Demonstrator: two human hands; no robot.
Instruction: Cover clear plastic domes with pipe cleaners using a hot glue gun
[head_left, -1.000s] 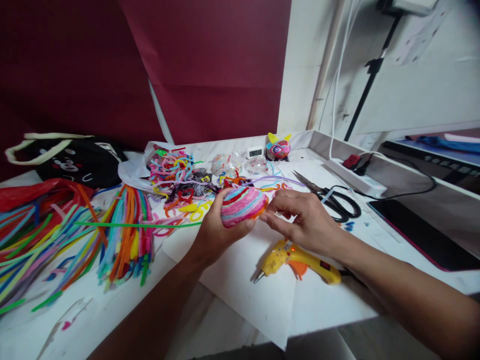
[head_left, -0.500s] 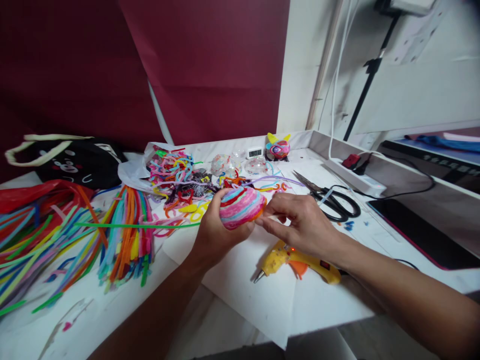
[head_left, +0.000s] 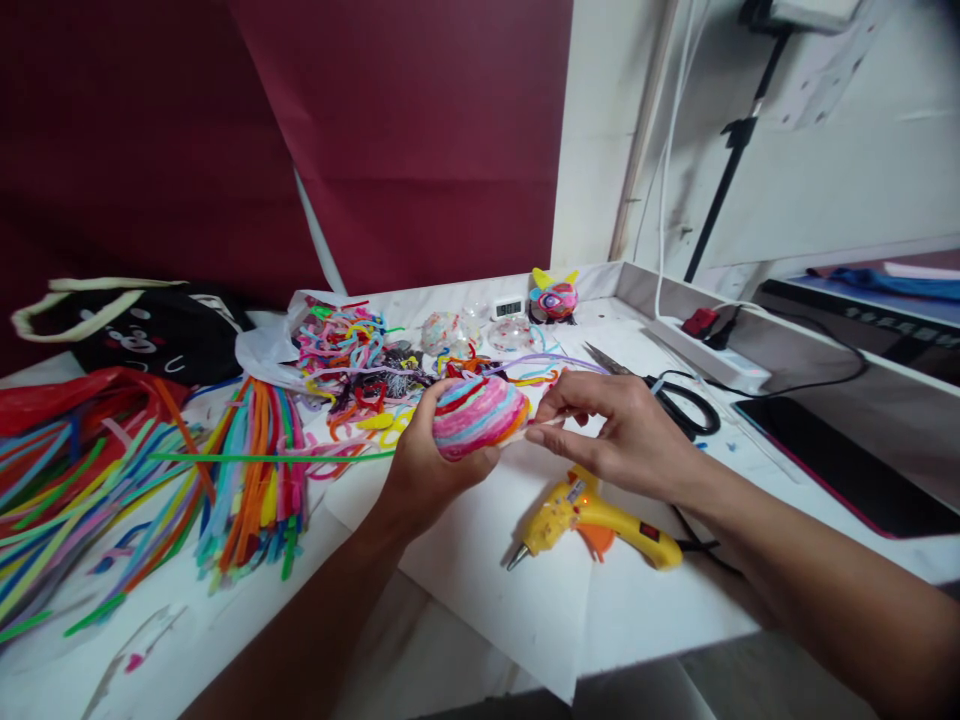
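Striped fuzzy ball (head_left: 480, 415) above white paper (head_left: 480, 560).
I see the left hand (head_left: 435, 465) cupping it and the right hand (head_left: 615, 430) pinched narrow by its orange edge; what that holds, I cannot tell.

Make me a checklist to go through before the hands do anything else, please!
1. Left hand has a grip on the striped round piece: ok, fingers and thumb curl around it.
2. Right hand is at the piece's edge: ok, its fingertips are close by.
3. Right fingertips hold something: cannot tell, the spot is too small and blurry.
4. Glue gun lies on the white paper, its nozzle away from both hands: ok.
5. Nozzle is cool: cannot tell.
6. Scissors are in full view: not ok, the right hand partly hides them.
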